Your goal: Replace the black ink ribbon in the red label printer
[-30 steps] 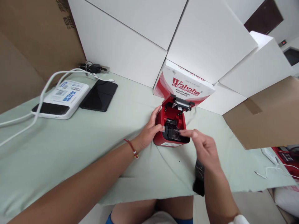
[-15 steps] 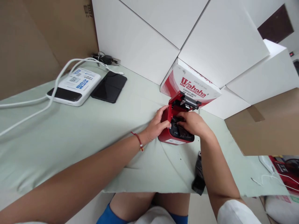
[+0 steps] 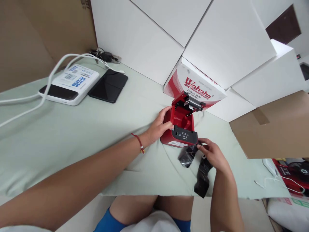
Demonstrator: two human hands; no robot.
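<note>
A small red label printer (image 3: 180, 135) stands on the cloth with its lid (image 3: 188, 101) tipped up and its red inner bay showing. My left hand (image 3: 159, 127) grips the printer's left side, thumb over the near edge. Just off its near right corner, my right hand (image 3: 212, 153) pinches a glossy black strip (image 3: 187, 156) between thumb and fingers. A second crumpled black strip (image 3: 202, 178) lies below it, close to the table's front edge. What the strips are made of is hard to tell.
A red and white Wahaha carton (image 3: 196, 83) stands behind the printer. To the left are a phone (image 3: 108, 86), a white device (image 3: 72, 85) with a white cable (image 3: 49, 85), and keys (image 3: 106, 56). A cardboard box (image 3: 272, 125) borders the right side.
My right hand has come out of the printer's bay, moving right and toward me, with a black strip in its fingers. The bay now shows red inside. My left hand stays on the printer.
</note>
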